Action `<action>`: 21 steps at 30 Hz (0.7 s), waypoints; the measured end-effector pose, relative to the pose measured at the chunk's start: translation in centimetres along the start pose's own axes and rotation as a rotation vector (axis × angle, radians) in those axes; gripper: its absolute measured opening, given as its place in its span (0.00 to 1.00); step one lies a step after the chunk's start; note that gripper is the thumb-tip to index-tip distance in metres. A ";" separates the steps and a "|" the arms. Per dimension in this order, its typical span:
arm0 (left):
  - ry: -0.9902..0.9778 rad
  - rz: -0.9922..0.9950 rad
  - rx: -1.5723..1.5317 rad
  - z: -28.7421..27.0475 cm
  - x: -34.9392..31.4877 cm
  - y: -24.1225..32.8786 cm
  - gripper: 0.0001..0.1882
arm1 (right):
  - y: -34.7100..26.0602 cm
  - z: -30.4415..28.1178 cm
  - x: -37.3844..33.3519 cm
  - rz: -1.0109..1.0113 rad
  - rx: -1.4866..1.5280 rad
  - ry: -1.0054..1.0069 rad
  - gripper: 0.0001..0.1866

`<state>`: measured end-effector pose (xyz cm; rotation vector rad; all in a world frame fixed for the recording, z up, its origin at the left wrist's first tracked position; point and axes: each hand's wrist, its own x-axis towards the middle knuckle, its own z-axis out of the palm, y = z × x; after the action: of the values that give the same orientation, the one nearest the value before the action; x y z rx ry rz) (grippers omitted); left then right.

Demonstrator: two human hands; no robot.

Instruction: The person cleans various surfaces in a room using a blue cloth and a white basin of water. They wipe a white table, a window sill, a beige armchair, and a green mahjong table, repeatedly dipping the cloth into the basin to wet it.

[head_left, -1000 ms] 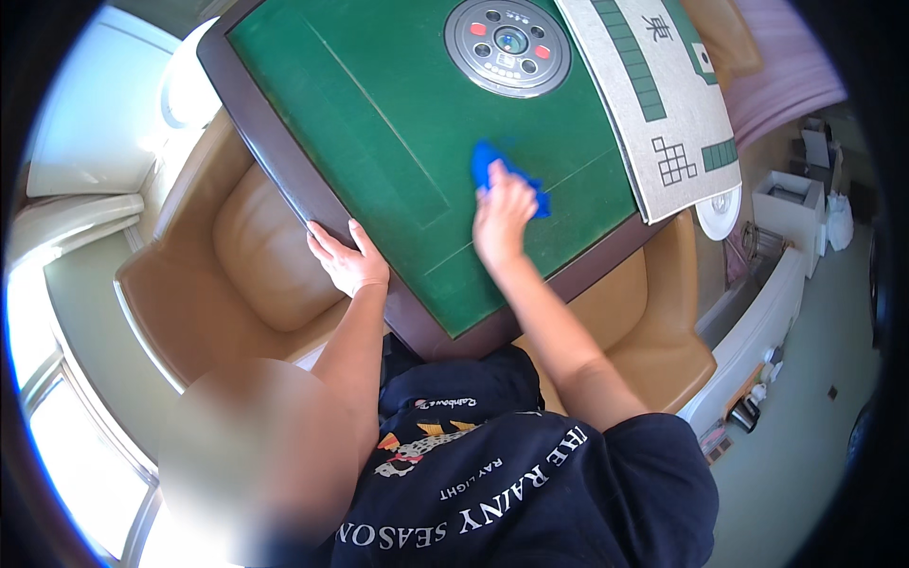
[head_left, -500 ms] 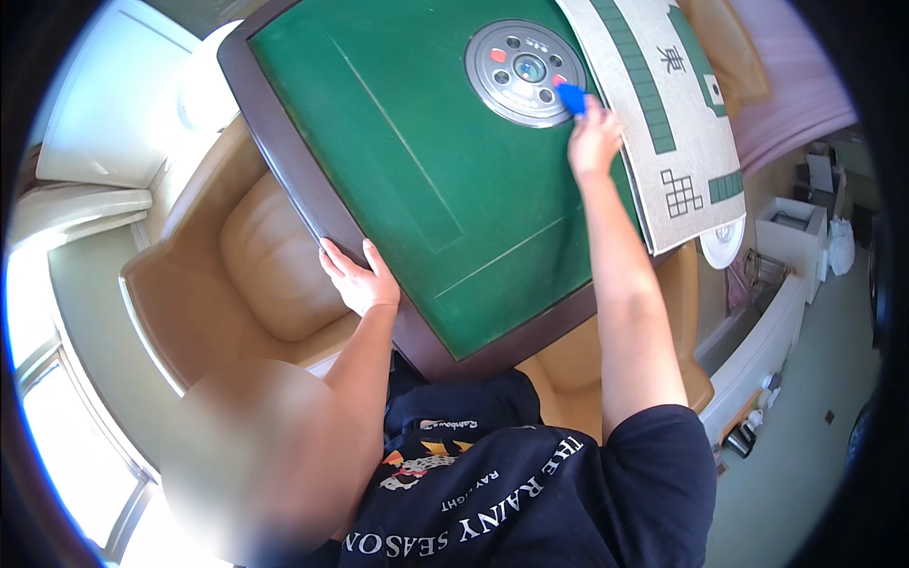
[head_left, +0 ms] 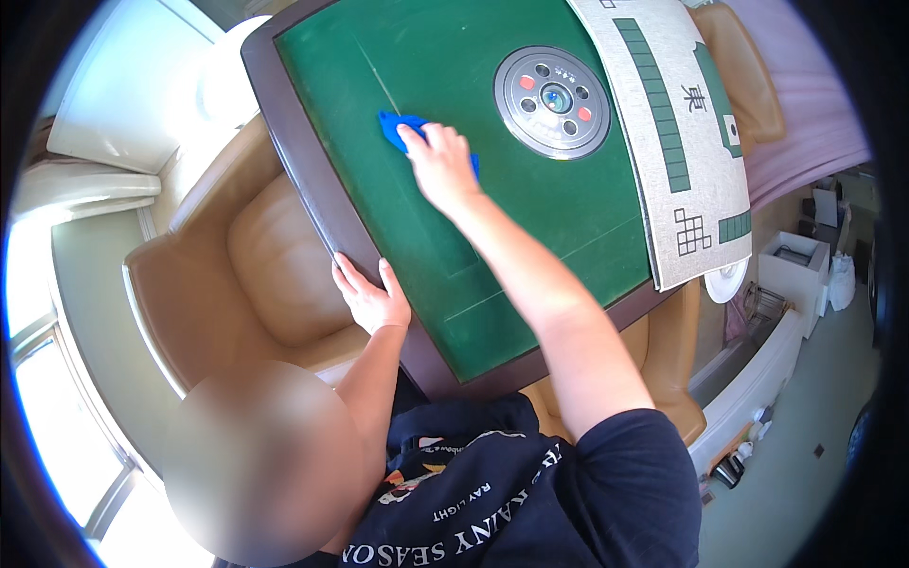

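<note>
My right hand [head_left: 443, 170] presses a blue cloth [head_left: 396, 126] onto the green felt of a mahjong table [head_left: 544, 222], on the left half of the playing surface. Part of the cloth lies under the palm, hidden. Thumb and forefinger apart, my left hand [head_left: 376, 301] rests on the table's dark brown rim [head_left: 317, 185] at the near left and holds nothing. Right of the cloth, a round silver control disc [head_left: 554, 101] with red buttons and a clear centre dome is set into the felt. A folded grey mat [head_left: 677, 71] with green tile patterns covers the table's right side.
A tan armchair [head_left: 279, 260] stands against the left side of the table, and another tan chair [head_left: 743, 62] is at the far right. Beyond the mat are a white round object [head_left: 727, 282] and a white box [head_left: 795, 265].
My right hand has carried the blue cloth leftward from the control disc across the felt. My left hand stays on the rim. The whole view has shifted slightly.
</note>
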<state>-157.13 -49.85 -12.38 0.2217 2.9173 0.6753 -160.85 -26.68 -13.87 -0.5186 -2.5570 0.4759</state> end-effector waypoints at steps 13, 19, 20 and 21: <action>-0.014 0.013 -0.003 0.1 -0.1 0.2 0.41 | 20.2 -6.5 5.6 0.689 -0.293 0.250 0.16; -0.020 -0.016 0.015 -0.1 0.0 0.4 0.41 | 3.4 2.8 5.8 0.222 -0.203 0.169 0.20; -0.023 -0.007 0.016 -0.1 0.1 0.4 0.41 | 1.8 3.0 4.5 0.189 -0.157 0.197 0.20; -0.021 -0.007 0.016 -0.1 0.1 0.4 0.41 | 0.2 2.6 3.0 0.149 -0.103 0.172 0.21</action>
<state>-157.17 -49.52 -12.10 0.2192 2.9034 0.6444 -164.63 -25.81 -14.90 -0.7581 -2.3968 0.3358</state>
